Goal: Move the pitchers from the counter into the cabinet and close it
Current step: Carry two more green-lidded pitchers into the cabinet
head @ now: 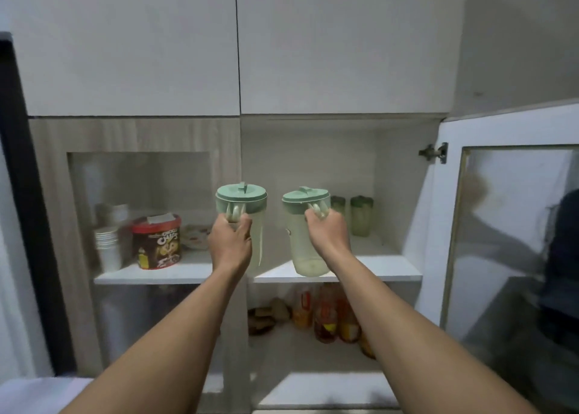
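Two clear plastic pitchers with pale green lids are held up in front of the cabinet. My left hand [230, 241] grips the handle of the left pitcher [247, 199], which hangs before the cabinet's centre post. My right hand [327, 230] grips the handle of the right pitcher [302, 247], whose base is at the front of the white upper shelf [385, 271] in the open right compartment. I cannot tell whether that base touches the shelf. The right cabinet door [513, 225], with a glass panel, stands swung open at the right.
Two green tumblers [360, 214] stand at the back of the upper shelf. Behind the shut left glass door [141, 213] are stacked paper cups [108, 249] and a red cereal tub [156, 241]. Several bottles [326, 313] fill the lower shelf. White upper cabinet doors [344, 44] are shut.
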A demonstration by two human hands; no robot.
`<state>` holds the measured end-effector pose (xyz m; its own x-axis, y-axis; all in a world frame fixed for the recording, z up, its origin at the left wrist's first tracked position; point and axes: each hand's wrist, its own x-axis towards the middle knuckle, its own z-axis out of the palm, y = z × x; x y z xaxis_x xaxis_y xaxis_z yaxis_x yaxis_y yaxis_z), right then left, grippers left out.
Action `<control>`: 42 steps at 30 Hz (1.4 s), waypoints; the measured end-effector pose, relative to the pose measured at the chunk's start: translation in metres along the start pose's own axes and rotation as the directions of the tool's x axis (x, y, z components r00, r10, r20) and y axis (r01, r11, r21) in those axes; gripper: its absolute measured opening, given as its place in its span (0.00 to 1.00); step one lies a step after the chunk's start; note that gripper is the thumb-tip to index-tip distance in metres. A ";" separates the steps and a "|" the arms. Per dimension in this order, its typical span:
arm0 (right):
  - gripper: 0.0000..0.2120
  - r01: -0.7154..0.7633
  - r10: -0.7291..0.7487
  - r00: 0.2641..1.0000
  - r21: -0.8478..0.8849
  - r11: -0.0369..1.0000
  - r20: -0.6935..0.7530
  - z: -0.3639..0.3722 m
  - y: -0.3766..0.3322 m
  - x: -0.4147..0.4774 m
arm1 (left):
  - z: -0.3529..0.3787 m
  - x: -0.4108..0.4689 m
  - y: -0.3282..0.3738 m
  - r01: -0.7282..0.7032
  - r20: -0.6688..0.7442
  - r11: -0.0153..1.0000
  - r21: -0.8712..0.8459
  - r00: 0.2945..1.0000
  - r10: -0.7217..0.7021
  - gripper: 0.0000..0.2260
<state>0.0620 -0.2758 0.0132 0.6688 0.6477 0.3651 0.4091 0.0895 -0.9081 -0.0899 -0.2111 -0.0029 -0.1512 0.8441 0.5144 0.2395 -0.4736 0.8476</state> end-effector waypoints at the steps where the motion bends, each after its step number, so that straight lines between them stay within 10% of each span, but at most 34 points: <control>1: 0.11 -0.004 0.004 1.000 0.011 1.000 -0.014 -0.008 0.006 0.008 | 0.014 -0.002 0.004 0.001 0.002 1.000 -0.018 1.000 -0.001 0.10; 26: 0.07 -0.059 0.066 0.973 0.035 0.998 -0.222 0.041 0.125 0.236 | 0.254 0.145 -0.081 0.088 0.145 0.984 -0.153 0.987 -0.066 0.12; 42: 0.06 -0.110 0.111 0.990 0.016 0.994 -0.087 0.125 0.243 0.383 | 0.403 0.234 -0.179 0.168 0.150 0.983 -0.077 0.976 -0.155 0.15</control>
<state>0.3399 0.0880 -0.0935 0.7615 0.5853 0.2786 0.3228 0.0302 -0.9460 0.2186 0.1729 -0.0869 -0.0405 0.9355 0.3510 0.1356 -0.3429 0.9296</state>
